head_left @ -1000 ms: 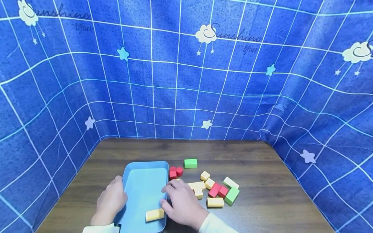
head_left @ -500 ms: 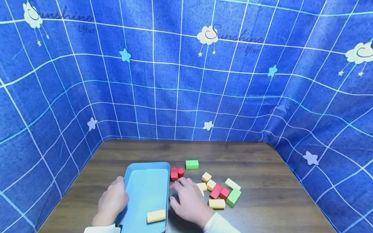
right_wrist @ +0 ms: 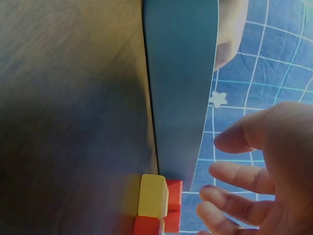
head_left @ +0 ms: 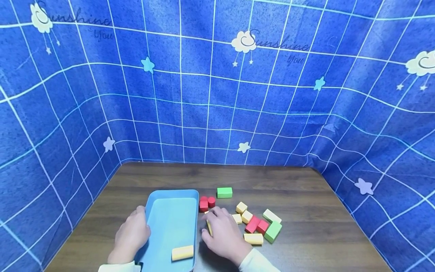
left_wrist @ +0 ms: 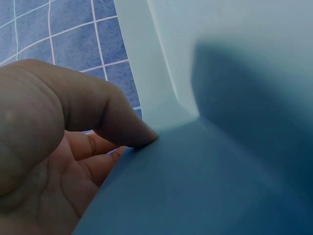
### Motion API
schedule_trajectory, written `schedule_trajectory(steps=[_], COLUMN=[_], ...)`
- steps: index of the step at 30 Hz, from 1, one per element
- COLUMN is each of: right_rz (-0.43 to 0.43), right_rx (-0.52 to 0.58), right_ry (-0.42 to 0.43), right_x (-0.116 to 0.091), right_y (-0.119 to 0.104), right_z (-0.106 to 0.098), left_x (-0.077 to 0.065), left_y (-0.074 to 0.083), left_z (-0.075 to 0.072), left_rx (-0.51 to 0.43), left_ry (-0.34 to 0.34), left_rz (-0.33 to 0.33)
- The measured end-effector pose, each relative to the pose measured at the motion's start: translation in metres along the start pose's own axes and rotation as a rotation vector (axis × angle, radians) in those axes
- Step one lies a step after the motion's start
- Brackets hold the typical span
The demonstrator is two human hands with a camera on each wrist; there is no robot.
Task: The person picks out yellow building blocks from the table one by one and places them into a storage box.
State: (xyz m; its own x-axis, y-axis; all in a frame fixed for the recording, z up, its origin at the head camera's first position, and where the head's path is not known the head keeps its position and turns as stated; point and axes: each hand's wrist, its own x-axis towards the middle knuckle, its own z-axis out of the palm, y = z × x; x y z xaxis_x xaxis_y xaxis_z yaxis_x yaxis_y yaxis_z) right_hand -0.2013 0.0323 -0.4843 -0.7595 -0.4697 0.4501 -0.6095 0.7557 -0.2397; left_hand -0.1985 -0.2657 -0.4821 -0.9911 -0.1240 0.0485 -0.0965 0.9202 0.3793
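Observation:
My left hand (head_left: pixel 132 234) grips the left rim of a light blue tray (head_left: pixel 173 193). In the left wrist view its thumb (left_wrist: pixel 122 117) presses over the rim, with the fingers outside. Right of the tray, my right hand (head_left: pixel 225 234) is low over the table among toy blocks. A sliver of a yellow block (head_left: pixel 209 227) shows between its thumb and index finger in the head view. In the right wrist view the hand (right_wrist: pixel 264 181) has spread, bent fingers with nothing visible between them; I cannot tell if it holds that block. A yellow cylinder (head_left: pixel 182 253) lies inside the tray.
Red blocks (head_left: pixel 204 206) stand by the tray's far right side, with a green block (head_left: pixel 224 192) behind. Further right lie red, cream and green blocks (head_left: pixel 273 231) and another yellow cylinder (head_left: pixel 253 238). A blue curtain (head_left: pixel 217 94) encloses the wooden table (head_left: pixel 306 211).
My right hand has moved right, off the tray's edge and over the blocks. A yellow sliver now shows between its thumb and index finger. My left hand stays on the tray.

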Motion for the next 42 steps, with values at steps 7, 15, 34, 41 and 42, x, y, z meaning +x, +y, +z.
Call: schedule_trajectory(steps=[7,15,34,41,42], right_rz=[0.032,0.048,0.130,0.122,0.120], right_rx=[-0.049,-0.113,-0.169,-0.176,-0.178], right_ry=[-0.003,0.017,-0.095,-0.089,-0.091], right_x=[-0.001,-0.002,-0.002,-0.002,-0.003], right_y=[0.004,0.004,0.010,0.011,0.011], right_z=[0.004,0.009,0.012,0.014,0.015], left_x=[0.000,-0.001,0.002,0.002,0.002], left_y=[0.000,-0.001,0.003,0.002,0.002], left_z=[-0.001,-0.001,-0.002,-0.002,-0.002], left_rx=[-0.005,-0.012,-0.029,-0.020,-0.019], left_ry=[0.007,-0.001,0.001,-0.002,-0.006], left_rz=[0.011,0.001,0.036,0.035,0.028])
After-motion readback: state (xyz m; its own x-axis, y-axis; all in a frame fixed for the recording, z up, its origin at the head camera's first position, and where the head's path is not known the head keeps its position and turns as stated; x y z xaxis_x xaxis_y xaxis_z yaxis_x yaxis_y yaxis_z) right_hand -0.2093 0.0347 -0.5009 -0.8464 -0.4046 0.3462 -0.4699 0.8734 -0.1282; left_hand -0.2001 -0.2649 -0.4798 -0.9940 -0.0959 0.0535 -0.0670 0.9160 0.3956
